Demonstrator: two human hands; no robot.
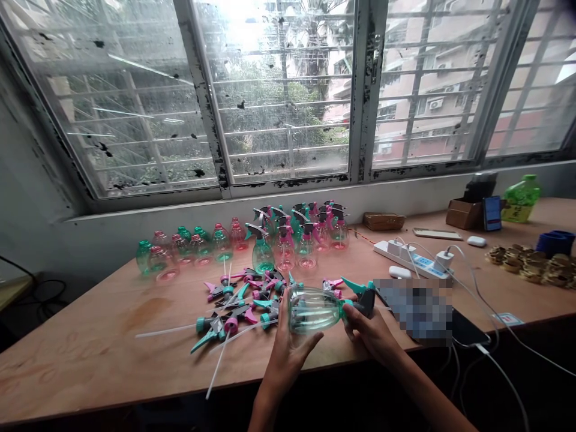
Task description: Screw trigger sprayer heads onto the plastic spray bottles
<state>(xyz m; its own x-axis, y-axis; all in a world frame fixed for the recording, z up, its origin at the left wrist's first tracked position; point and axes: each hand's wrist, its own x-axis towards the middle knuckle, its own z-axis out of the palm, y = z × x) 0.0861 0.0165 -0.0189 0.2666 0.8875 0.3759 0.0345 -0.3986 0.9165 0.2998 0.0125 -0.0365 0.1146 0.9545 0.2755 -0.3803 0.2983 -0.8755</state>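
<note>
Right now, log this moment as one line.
left hand: holds green bottle sideways | right hand: grips trigger head at its neck | nearby: loose sprayer heads on table

Both forearms enter bare from the lower edge and converge toward the middle. Left hand (288, 348) is cupped, fingers curled upward, thumb extended to the right. Right hand (366, 327) is clenched, knuckles up, near the left.

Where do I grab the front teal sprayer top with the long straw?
Grip the teal plastic trigger sprayer head by its chunky body, from above on the near side: it lies flat on the wooden table with nothing in front, and its thin white tube looks too bendy.
</note>
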